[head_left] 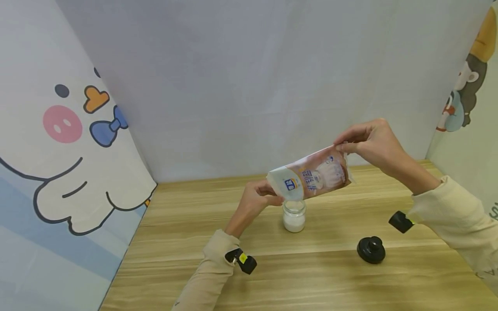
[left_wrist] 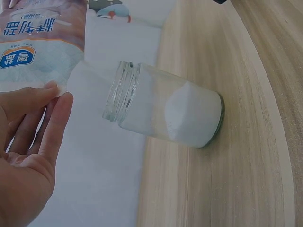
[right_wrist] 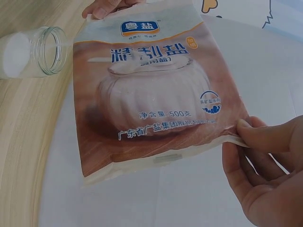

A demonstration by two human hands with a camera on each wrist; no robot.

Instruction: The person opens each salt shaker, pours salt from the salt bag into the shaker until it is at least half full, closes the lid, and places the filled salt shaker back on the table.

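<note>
A printed salt bag (head_left: pixel 317 175) is tilted over a glass jar (head_left: pixel 294 222), its lower left corner by the jar's mouth. My left hand (head_left: pixel 256 199) pinches that lower corner between thumb and fingers. The bag's raised far end is gripped by my right hand (head_left: pixel 375 144), thumb and fingertips on its edge. In the left wrist view, a faint whitish stream runs from the bag's corner toward the jar mouth. White salt (left_wrist: pixel 191 113) is heaped in the jar's lower part. The jar stands upright on the table.
A round black lid with a knob (head_left: pixel 371 249) lies on the wooden table (head_left: pixel 311 280), right of the jar and nearer to me. A pale cloth wall (head_left: pixel 253 86) rises behind the table, with cartoon-printed panels at both sides.
</note>
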